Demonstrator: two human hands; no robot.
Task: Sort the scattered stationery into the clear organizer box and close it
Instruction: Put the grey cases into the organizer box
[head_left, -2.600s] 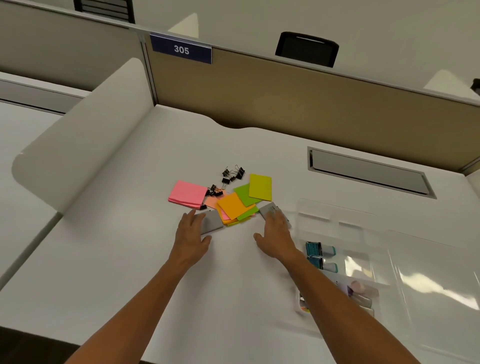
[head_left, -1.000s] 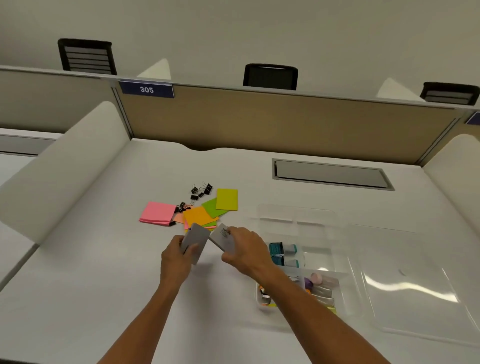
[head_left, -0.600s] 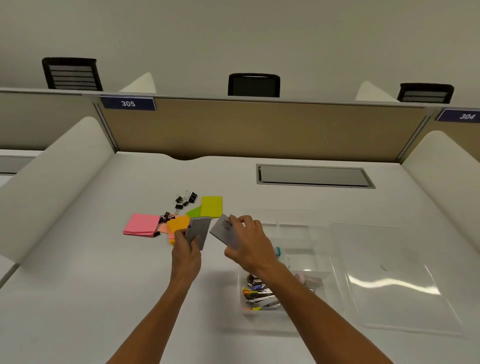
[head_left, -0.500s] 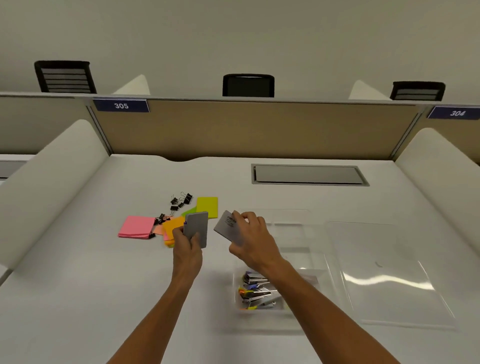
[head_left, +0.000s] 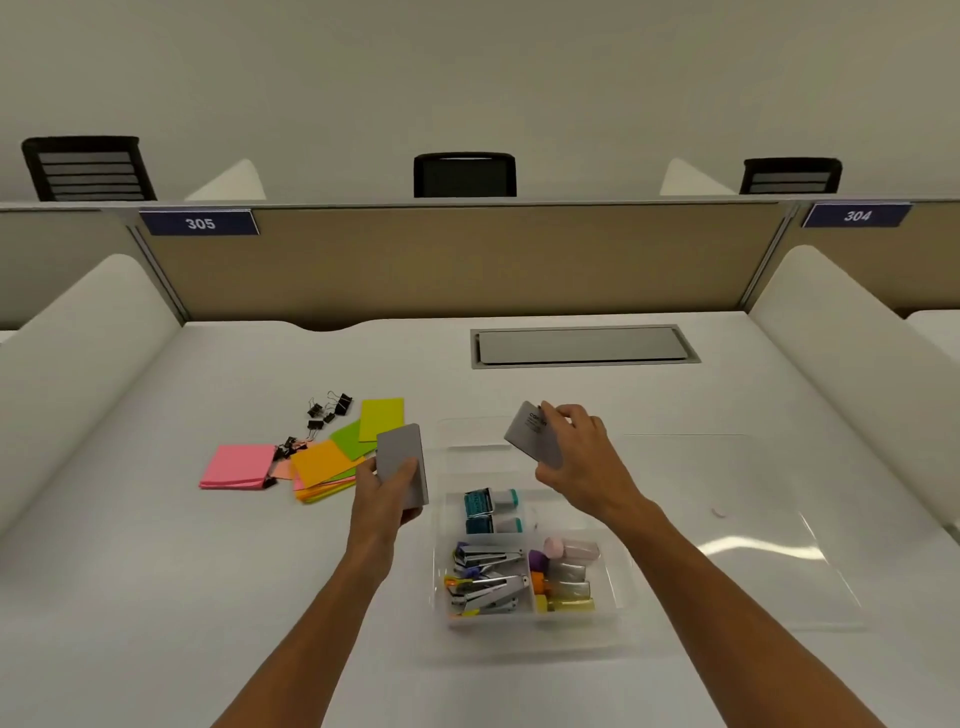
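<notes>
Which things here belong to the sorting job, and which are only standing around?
Part of the job:
- left hand holding a grey card box
- right hand holding a second grey card box
- clear organizer box and its lid
- sticky notes
- binder clips

Not part of it:
- desk cable hatch
- number plate 305
- office chairs

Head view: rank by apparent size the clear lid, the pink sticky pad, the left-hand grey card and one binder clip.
1. Clear lid, by far the largest.
2. Pink sticky pad and left-hand grey card: look alike, and the card is held nearer the camera, so unranked.
3. Binder clip, smallest.
</notes>
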